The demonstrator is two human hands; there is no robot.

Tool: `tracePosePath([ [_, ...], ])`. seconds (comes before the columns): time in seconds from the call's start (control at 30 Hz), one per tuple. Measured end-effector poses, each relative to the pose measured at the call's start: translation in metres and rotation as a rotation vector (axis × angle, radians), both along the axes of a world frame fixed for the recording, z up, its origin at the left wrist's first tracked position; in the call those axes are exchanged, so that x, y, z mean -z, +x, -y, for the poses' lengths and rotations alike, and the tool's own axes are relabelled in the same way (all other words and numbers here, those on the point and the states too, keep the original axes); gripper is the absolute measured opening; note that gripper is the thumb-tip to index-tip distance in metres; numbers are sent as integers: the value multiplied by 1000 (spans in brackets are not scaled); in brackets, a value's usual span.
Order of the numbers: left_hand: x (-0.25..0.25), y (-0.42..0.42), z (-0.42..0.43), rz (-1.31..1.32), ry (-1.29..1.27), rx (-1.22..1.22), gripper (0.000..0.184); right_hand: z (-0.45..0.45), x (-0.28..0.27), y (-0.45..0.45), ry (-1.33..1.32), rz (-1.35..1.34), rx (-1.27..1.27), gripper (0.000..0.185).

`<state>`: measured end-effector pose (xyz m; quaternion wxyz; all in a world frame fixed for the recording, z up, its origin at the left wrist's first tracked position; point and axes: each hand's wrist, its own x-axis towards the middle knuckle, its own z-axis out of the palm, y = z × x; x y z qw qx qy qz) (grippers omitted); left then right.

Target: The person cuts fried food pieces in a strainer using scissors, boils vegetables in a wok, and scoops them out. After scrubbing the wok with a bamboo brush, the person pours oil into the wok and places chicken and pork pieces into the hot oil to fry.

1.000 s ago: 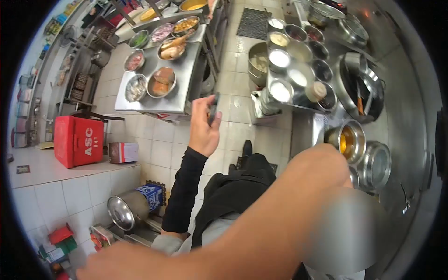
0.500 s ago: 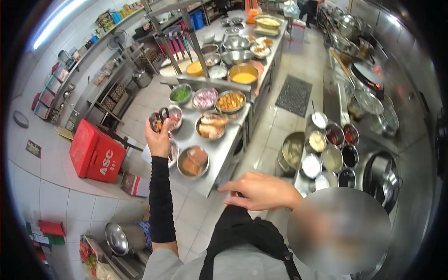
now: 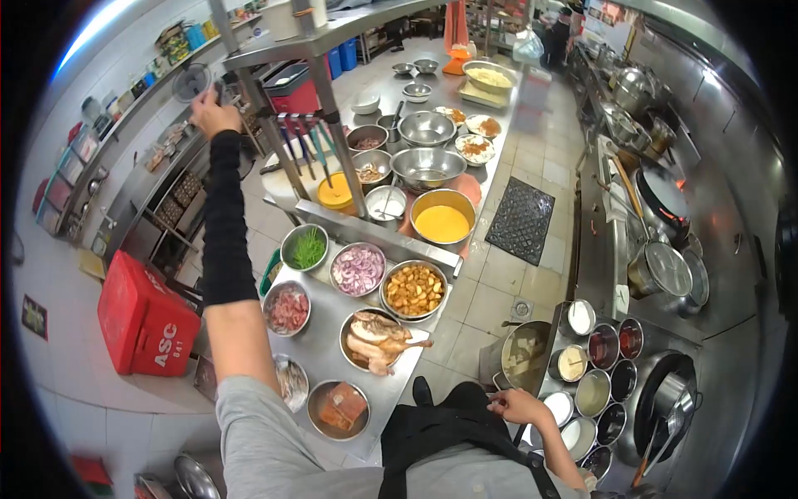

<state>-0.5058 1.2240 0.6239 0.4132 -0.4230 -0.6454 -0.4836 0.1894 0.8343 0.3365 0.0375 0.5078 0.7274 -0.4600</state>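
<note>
The steel bench (image 3: 324,358) spread in front of the person, and more of it showed than half a second earlier, since the view had tipped up and forward. The black apron (image 3: 449,432) stood against its near end. On it, the poultry (image 3: 378,339), chopped onion (image 3: 357,269) and greens (image 3: 309,246) sat in separate bowls, touched by neither hand. The left hand (image 3: 216,116) had swung from above the bowls to beyond the bench's edge, high and outstretched, its grip apparently closed round a small dark object (image 3: 219,90), too small to identify. The right hand (image 3: 519,407) had drawn back beside some white contents (image 3: 559,407) in a container; its fingers curled loosely, but whether that grip held anything I could not tell.
</note>
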Motion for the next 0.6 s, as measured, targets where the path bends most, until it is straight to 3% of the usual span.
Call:
tracePosePath([
  [0.1, 1, -105, -100, -72, -86, -186, 42, -46, 13, -11, -31, -48, -90, 42],
  [0.13, -11, -72, -83, 10, -237, -81, 42, -61, 10, -18, -9, -56, -108, 40],
  [0.2, -1, -112, -118, -129, -325, -89, 48, -97, -2, -31, -17, -46, -111, 40],
  [0.33, 45, -205, -115, -446, -219, -239, 60, -180, 0, -39, -92, -83, -170, 42],
  [0.4, 53, -106, -68, -313, -297, -136, 54, -224, 27, -37, -74, -105, -228, 41],
  [0.47, 72, -114, -57, -243, -289, -206, 62, -287, 33, -35, -97, -90, -348, 41],
  [0.53, 69, -99, -33, -368, -377, -200, 68, -347, 42, -19, -88, -120, -406, 41],
  [0.57, 61, -83, -22, -604, -465, -148, 72, -380, 46, -11, -65, -160, -397, 41],
  [0.6, 71, -84, -17, -696, -330, -101, 63, -418, 46, 4, -36, -188, -382, 40],
])
